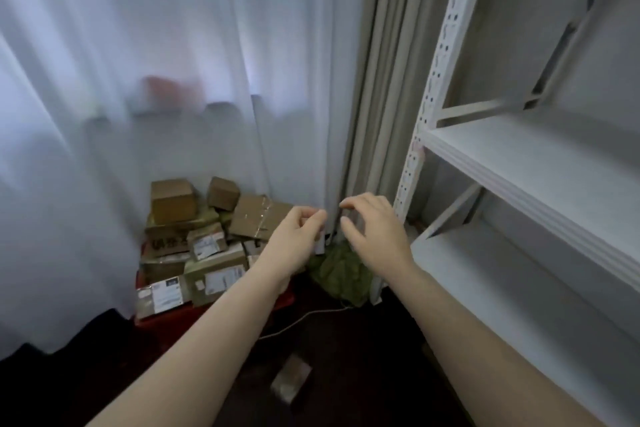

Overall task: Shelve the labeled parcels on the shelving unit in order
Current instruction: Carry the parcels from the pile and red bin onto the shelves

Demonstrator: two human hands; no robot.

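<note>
Currently, left hand (294,242) is pinching a pale slip (320,247); right hand (376,236) is hovering alongside, relaxed, empty; parcels (202,253) are lying beyond.

The parcels (194,239) are matt brown cardboard, some banded with glossy clear tape (264,215), and carry white paper labels (223,279). The shelving unit (519,163) looks like smooth white-painted metal. The sheer curtain (173,45) is thin white cloth, the heavier curtain (391,80) thicker and beige. The green bag (341,270) is crumpled and dull.
</note>
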